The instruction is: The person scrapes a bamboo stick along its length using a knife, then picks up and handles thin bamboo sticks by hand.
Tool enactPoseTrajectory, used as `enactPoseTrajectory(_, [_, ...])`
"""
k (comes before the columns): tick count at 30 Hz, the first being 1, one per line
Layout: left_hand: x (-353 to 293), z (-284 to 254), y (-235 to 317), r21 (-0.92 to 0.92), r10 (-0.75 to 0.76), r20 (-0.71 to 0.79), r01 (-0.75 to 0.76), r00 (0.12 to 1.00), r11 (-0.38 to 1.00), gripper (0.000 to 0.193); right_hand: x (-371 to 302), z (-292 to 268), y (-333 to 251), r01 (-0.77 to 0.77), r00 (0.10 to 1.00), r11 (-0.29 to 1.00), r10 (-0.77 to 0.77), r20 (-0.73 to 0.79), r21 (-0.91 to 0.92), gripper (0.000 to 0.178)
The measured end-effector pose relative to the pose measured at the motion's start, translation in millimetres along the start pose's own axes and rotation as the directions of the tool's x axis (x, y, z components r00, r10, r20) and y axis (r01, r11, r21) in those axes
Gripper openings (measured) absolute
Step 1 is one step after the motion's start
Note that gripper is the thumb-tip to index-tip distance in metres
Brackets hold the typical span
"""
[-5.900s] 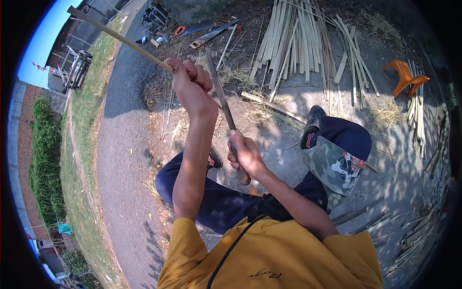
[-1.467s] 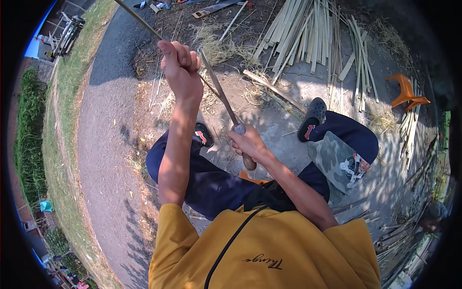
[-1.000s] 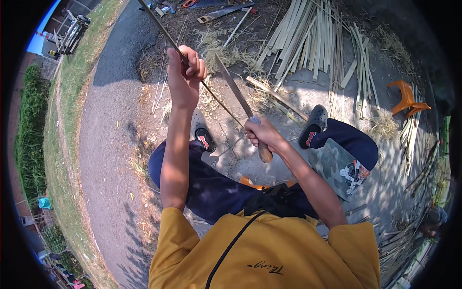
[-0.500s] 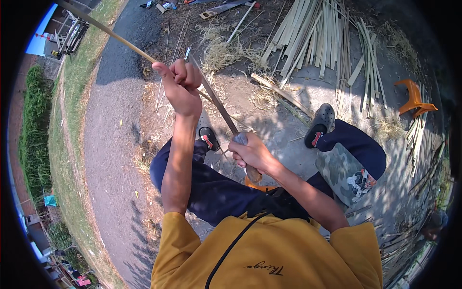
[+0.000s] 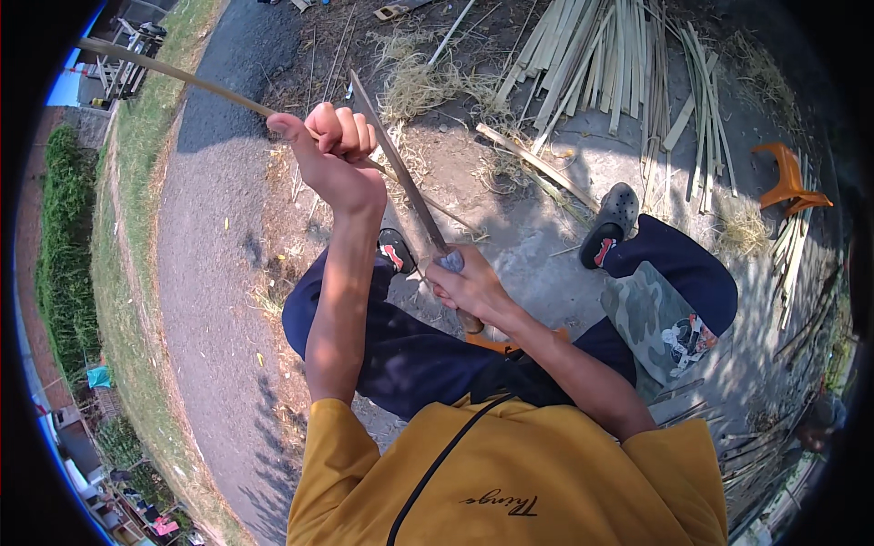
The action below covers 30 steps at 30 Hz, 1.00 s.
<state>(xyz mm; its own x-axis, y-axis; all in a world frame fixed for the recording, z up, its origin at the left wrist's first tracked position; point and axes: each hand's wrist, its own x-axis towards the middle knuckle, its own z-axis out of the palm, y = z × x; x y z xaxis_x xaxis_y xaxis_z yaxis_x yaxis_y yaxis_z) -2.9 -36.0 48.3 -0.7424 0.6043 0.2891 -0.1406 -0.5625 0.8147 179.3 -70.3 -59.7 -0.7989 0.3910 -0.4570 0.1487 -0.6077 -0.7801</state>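
My left hand is closed around a long thin bamboo strip, its thumb stretched along it. One end of the strip runs out to the upper left; the other slants down past the knife toward the ground. My right hand grips the handle of a long knife. The blade points up and to the left, tip beside my left fingers, and crosses the strip. Whether blade and strip touch, I cannot tell. A pale grey wrap shows at the top of the handle.
Several split bamboo strips lie fanned out at the upper right, with curled shavings nearby. At the right stands an orange plastic stool. A camouflage cloth covers part of my right leg. A bamboo piece lies between my feet.
My left hand and the bamboo strip have shifted slightly left and down. The knife has moved a little upward with my right hand, its blade now steeper, its tip higher.
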Motion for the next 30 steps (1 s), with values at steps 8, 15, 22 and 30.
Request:
enactPoseTrajectory(8, [10, -1, -6, 0.066, 0.06, -0.03, -0.058, 0.998, 0.996, 0.067, 19, -13, 22, -0.137, 0.986, 0.99, 0.14, -0.092, 0.046, 0.02])
enactPoseTrajectory(15, [6, 12, -8, 0.046, 0.05, 0.007, -0.05, 0.999, 0.998, 0.066, 22, -24, 38, 0.103, 0.984, 0.981, -0.124, -0.125, -0.163, 0.026])
enactPoseTrajectory(22, [12, -9, -6, 0.102, 0.099, -0.012, -0.098, 0.995, 0.99, 0.066, 28, -26, 30, -0.172, 0.976, 0.977, 0.152, -0.159, -0.123, 0.026])
enactPoseTrajectory(30, [7, 10, -8, 0.076, 0.048, 0.013, -0.049, 0.999, 0.996, 0.066, 39, -65, 69, -0.056, 0.99, 0.939, 0.008, -0.143, -0.339, 0.027])
